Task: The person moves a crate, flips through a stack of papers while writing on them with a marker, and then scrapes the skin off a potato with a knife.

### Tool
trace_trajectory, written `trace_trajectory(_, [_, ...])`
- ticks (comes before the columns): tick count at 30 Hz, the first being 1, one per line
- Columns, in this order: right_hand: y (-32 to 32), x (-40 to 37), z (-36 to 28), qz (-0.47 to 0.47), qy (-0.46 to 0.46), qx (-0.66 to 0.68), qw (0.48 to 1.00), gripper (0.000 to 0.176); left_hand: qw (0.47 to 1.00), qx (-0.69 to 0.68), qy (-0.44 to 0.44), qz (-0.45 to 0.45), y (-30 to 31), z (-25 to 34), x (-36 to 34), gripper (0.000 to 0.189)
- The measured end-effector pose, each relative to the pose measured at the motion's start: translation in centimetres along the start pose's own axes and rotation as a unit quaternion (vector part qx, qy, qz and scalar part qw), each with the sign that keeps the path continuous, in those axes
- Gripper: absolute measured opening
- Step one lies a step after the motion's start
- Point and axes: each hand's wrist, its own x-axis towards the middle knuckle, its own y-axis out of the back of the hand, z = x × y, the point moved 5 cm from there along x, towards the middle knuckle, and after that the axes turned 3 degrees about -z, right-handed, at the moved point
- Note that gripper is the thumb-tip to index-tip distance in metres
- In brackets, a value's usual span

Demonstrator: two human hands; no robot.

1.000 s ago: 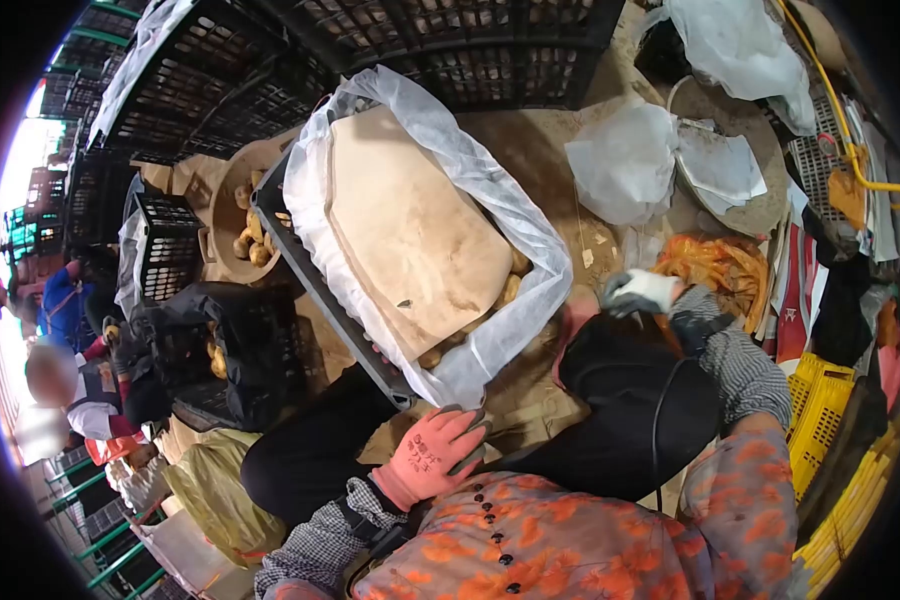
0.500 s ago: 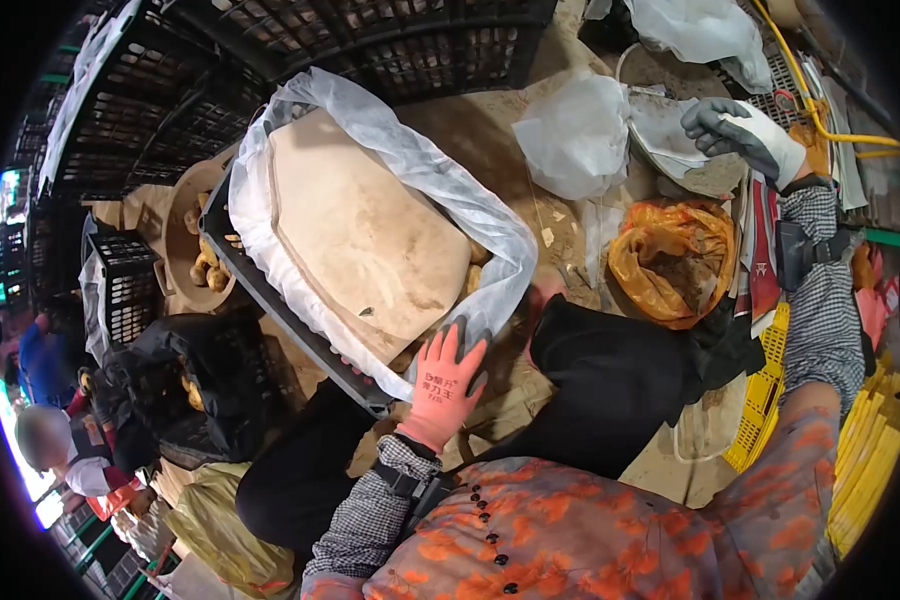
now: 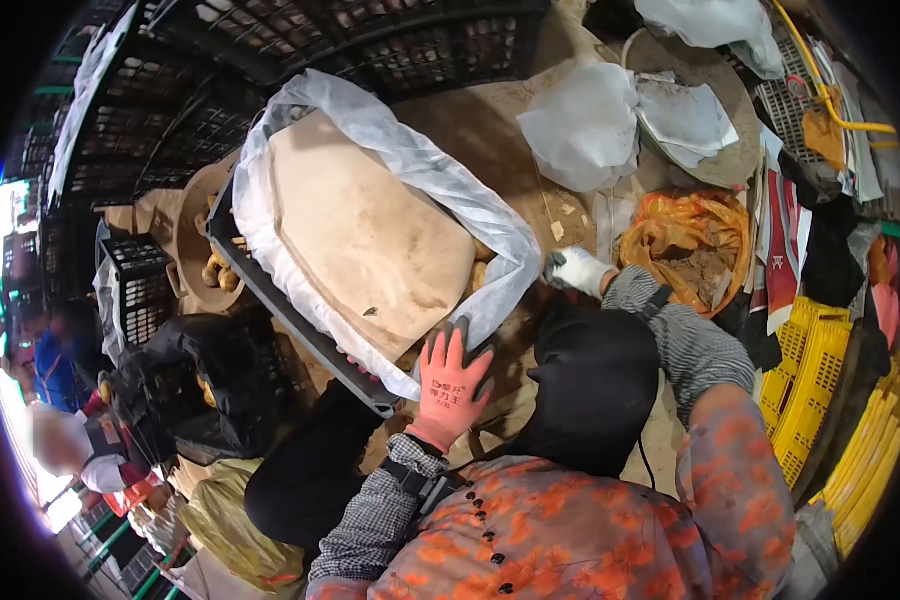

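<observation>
A black crate (image 3: 295,335) lined with white plastic sheeting (image 3: 460,195) stands in front of me. A large tan board or cardboard sheet (image 3: 360,220) covers most of its contents, and a few brown lumps (image 3: 482,270) show at the right edge. My left hand (image 3: 450,388), in a pink glove with grey fingertips, rests on the crate's near corner and liner, fingers spread. To the right of the crate is my right hand (image 3: 578,270) in a white and grey glove, close to the liner's edge. Its fingers point away from view and are mostly hidden.
An orange plastic bag (image 3: 660,225) holding brown soil-like material sits at right, below a round basin (image 3: 725,95) with papers. Black crates (image 3: 450,60) line the back. Yellow baskets (image 3: 815,385) stand at far right. A person (image 3: 90,445) works at lower left.
My right hand has moved from above the papers in the basin, down and left, to beside the crate. My left hand has stayed at the crate's corner.
</observation>
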Motion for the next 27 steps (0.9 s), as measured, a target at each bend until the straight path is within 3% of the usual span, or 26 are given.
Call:
trace_trajectory(1, [-1.6,-1.1,2.0,0.012,-0.104,-0.005,0.995,0.02,1.0,0.029,0.007,0.0,-0.1,0.1,0.2,0.055])
trace_trajectory(3, [-3.2,-3.2,1.0,0.007,0.069,-0.123,0.99,0.014,0.999,0.043,0.004,-0.003,-0.5,-0.1,0.3,0.057])
trace_trajectory(4, [-3.5,-4.7,3.5,0.171,-0.105,0.105,0.974,0.014,0.998,0.054,0.008,-0.009,-0.8,-0.1,0.1,0.059])
trace_trajectory(5, [-3.9,-5.4,4.7,0.17,-0.112,0.109,0.973,0.014,0.999,0.052,0.005,-0.016,-1.0,0.0,0.1,0.059])
trace_trajectory(6, [-3.3,-7.0,6.1,0.292,-0.17,0.262,0.904,0.019,0.998,0.064,0.011,-0.023,-0.9,0.0,0.1,0.06])
trace_trajectory(7, [-3.3,-8.9,7.5,0.404,-0.221,0.402,0.792,0.024,0.996,0.078,0.014,-0.029,-0.9,0.1,0.2,0.061])
trace_trajectory(8, [-3.6,-10.4,8.0,0.365,-0.282,0.383,0.801,0.038,0.994,0.093,0.024,-0.043,-1.0,0.2,0.3,0.063])
trace_trajectory(9, [-4.4,-11.2,8.2,0.371,-0.284,0.384,0.796,0.038,0.994,0.094,0.016,-0.044,-1.1,0.4,0.4,0.063])
trace_trajectory(10, [-4.8,-11.4,8.3,0.329,-0.32,0.147,0.876,0.046,0.994,0.102,0.016,-0.042,-1.1,0.4,0.4,0.062])
trace_trajectory(11, [-5.1,-11.2,8.4,0.262,-0.334,-0.102,0.9,0.054,0.993,0.109,0.021,-0.039,-1.1,0.4,0.3,0.061])
trace_trajectory(12, [-6.1,-10.9,8.6,0.115,-0.409,-0.11,0.899,0.07,0.992,0.116,0.015,-0.046,-1.0,0.5,0.3,0.063])
trace_trajectory(13, [-6.9,-10.3,8.8,0.081,-0.414,-0.125,0.898,0.069,0.992,0.119,0.025,-0.044,-0.8,0.5,0.3,0.063])
trace_trajectory(19, [-7.4,-7.9,9.5,0.079,-0.398,-0.159,0.9,0.063,0.998,0.027,0.0,-0.056,0.5,0.4,0.1,0.068])
trace_trajectory(21, [-7.3,-7.4,9.6,0.079,-0.396,-0.162,0.9,0.06,1.0,-0.028,-0.003,0.006,1.3,-1.0,-0.5,0.072])
trace_trajectory(23, [-7.3,-7.3,9.8,0.083,-0.396,-0.16,0.901,0.058,0.968,-0.217,-0.038,0.121,3.4,-3.3,-1.1,0.075])
trace_trajectory(25, [-7.4,-7.3,10.0,0.09,-0.393,-0.152,0.902,0.056,0.983,-0.075,-0.048,0.159,7.9,-5.6,-0.3,0.071])
trace_trajectory(27, [-7.4,-7.2,9.5,0.103,-0.391,-0.141,0.904,0.054,0.993,0.053,-0.004,0.11,11.2,-8.5,0.8,0.062])
